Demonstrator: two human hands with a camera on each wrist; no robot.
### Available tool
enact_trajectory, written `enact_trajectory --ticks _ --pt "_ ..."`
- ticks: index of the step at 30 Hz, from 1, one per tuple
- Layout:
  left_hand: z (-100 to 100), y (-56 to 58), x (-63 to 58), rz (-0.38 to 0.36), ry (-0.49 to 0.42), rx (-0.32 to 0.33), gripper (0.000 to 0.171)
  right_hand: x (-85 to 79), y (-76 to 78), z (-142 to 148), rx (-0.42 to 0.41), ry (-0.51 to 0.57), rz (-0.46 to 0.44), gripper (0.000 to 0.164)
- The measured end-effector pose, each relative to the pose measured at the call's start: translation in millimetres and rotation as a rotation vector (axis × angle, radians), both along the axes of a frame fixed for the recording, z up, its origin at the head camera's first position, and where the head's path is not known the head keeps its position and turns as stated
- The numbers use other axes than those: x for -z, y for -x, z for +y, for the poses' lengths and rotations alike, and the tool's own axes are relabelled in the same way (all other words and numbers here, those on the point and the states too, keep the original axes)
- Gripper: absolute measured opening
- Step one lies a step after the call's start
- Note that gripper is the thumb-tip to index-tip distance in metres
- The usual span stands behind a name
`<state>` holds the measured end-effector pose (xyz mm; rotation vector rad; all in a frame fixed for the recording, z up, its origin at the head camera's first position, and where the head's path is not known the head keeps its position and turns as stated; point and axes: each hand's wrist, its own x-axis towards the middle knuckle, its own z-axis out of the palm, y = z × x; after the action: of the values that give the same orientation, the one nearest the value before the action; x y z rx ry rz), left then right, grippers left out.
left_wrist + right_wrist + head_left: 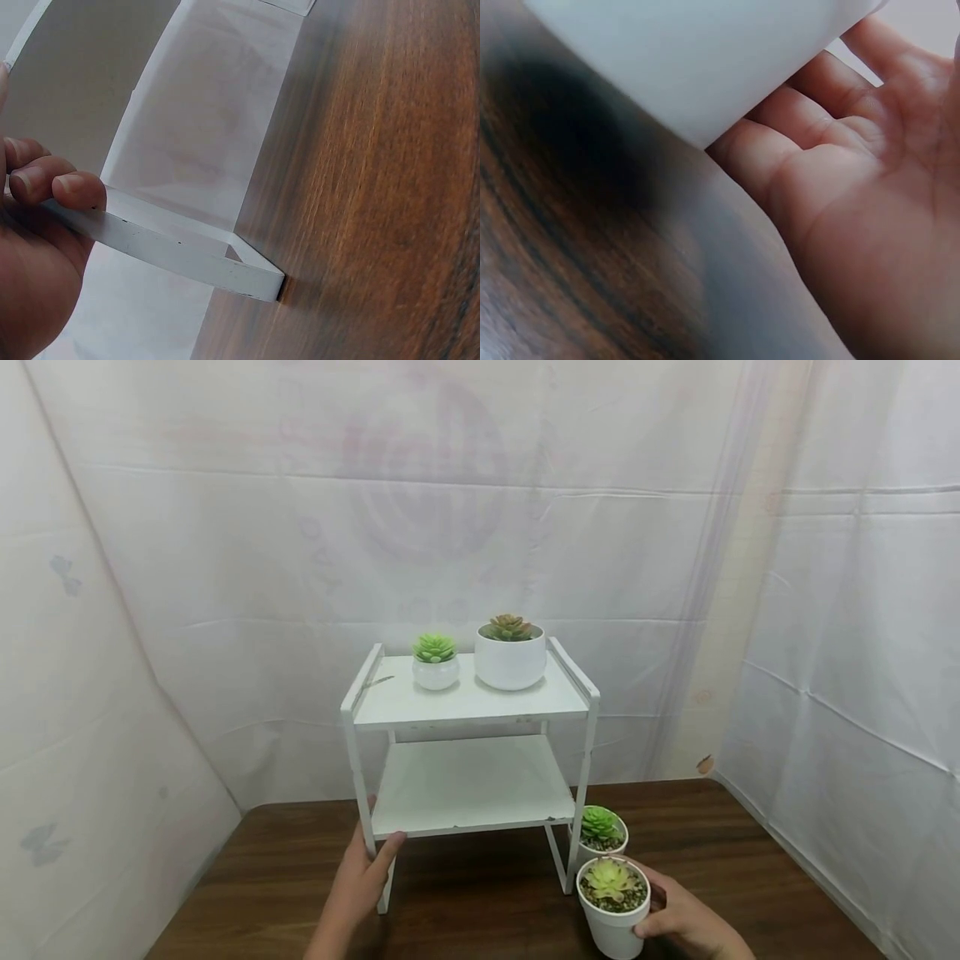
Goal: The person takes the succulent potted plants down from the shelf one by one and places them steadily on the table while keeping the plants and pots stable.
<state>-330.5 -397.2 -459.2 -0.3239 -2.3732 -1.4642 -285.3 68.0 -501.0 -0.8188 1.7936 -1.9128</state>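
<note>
A white two-tier shelf (pixel 472 783) stands on the table. My left hand (pixel 362 875) grips its front left leg (pixel 172 250) beside the lower board, fingers curled round it in the left wrist view. At the shelf's right front, my right hand (pixel 678 917) holds a white pot with a pale green succulent (pixel 611 885), thumb on the near side and fingers behind. The right wrist view shows the pot's white wall (pixel 705 60) against the curled fingers. Just behind it, a second white pot with a bright green succulent (pixel 602 828) stands by the shelf's right leg, partly hidden.
On the top board sit a small round white pot with a green succulent (pixel 435 662) and a larger white pot with a reddish-green succulent (pixel 511 653). The brown wooden table (pixel 720 835) ends at white cloth (pixel 262 568) hung behind and at the sides.
</note>
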Motion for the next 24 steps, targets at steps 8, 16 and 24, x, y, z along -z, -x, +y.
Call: enact_trajectory --ticks 8,16,24 --pt "-0.2 0.3 0.1 -0.023 -0.010 -0.001 0.081 1.7 0.6 3.3 0.016 -0.021 -0.016 0.067" --pt "0.7 -0.3 -0.2 0.003 -0.015 0.013 0.079 0.0 -1.3 5.5 0.014 -0.018 -0.066 0.068" --pt "0.2 -1.0 -1.4 -0.002 -0.011 0.011 0.080 0.3 -2.8 9.1 -0.059 0.014 -0.070 0.074"
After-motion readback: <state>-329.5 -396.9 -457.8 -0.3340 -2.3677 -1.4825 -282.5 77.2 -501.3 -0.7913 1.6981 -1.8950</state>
